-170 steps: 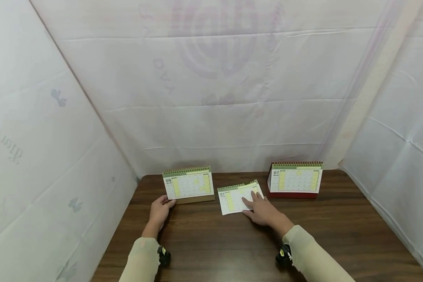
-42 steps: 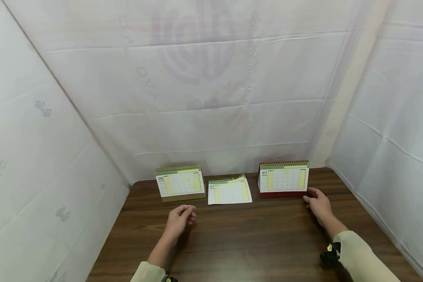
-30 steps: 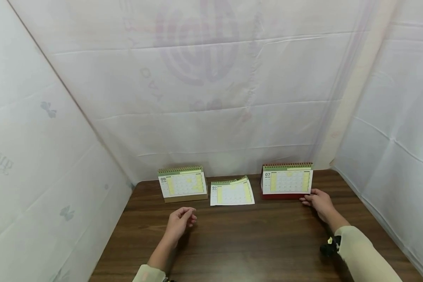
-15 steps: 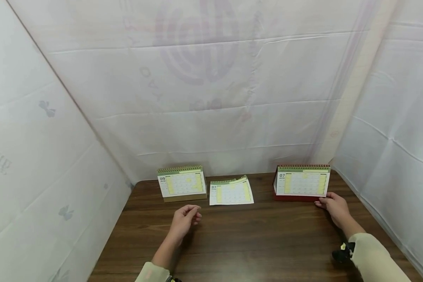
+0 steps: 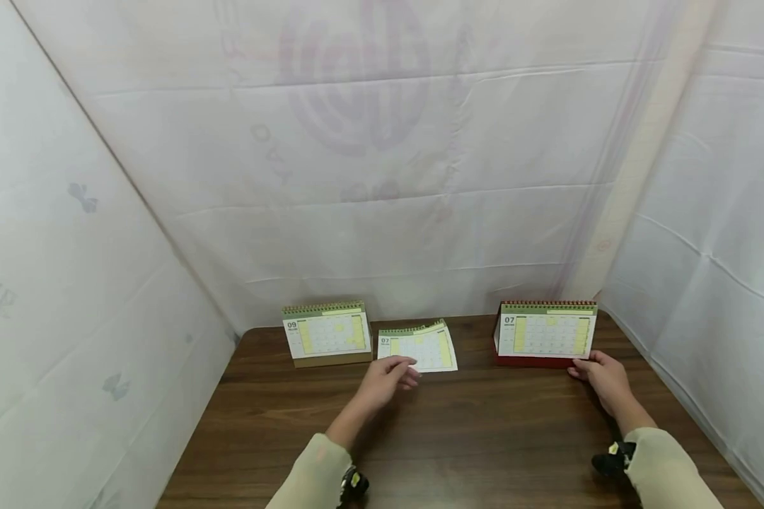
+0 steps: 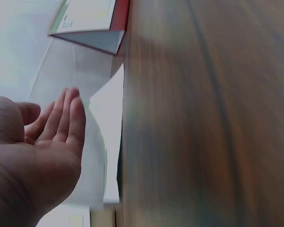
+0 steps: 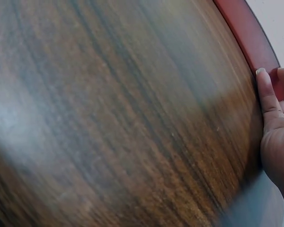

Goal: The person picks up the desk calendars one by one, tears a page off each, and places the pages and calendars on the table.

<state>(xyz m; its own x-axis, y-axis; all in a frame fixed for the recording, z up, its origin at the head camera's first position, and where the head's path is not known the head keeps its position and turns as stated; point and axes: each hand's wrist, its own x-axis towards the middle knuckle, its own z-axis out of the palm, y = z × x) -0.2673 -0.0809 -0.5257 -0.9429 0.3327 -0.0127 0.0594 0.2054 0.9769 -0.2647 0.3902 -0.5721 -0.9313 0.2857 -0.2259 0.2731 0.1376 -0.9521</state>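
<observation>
A red-based desk calendar (image 5: 547, 336) marked 07 stands upright at the back right. My right hand (image 5: 608, 382) holds its lower right corner; in the right wrist view the fingertips lie against the red base (image 7: 241, 28). A loose calendar sheet (image 5: 442, 353), also marked 07, lies in the middle with its top right edge curled up. Just over its front edge hovers my left hand (image 5: 385, 385), fingers loosely bent and holding nothing. The left wrist view shows the palm apart from the sheet (image 6: 111, 118). Part of the sheet is hidden behind that hand.
To the left stands another desk calendar (image 5: 327, 336) marked 09, on a brown base. The dark wooden table (image 5: 477, 438) ends at white cloth walls (image 5: 356, 247) behind and at both sides.
My right hand slid the red-based calendar to the right, then stopped. My left hand left the 09 calendar earlier and has now moved right to the loose sheet. Earlier my right hand lay on that sheet.
</observation>
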